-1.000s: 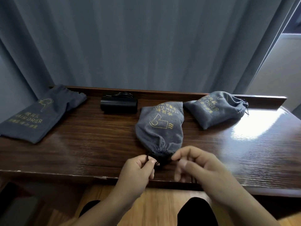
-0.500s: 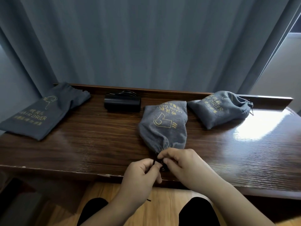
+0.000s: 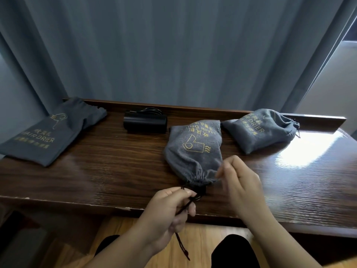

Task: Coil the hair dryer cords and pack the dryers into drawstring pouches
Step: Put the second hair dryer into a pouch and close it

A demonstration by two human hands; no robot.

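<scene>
There is one view only, from a wide-angle camera worn on the person's head. It looks forward and down across the tabletop (image 3: 96,176), whose near edge runs across the lower part of the picture. The curtain (image 3: 173,51) behind fills the upper half, facing the camera. Both hands, the left hand (image 3: 170,207) and the right hand (image 3: 239,180), come up from the bottom edge, close beneath the lens. The grey pouch (image 3: 193,151) sits near centre. The far corners of the tabletop bend slightly with the lens. The floor (image 3: 202,240) shows under the near edge.
</scene>
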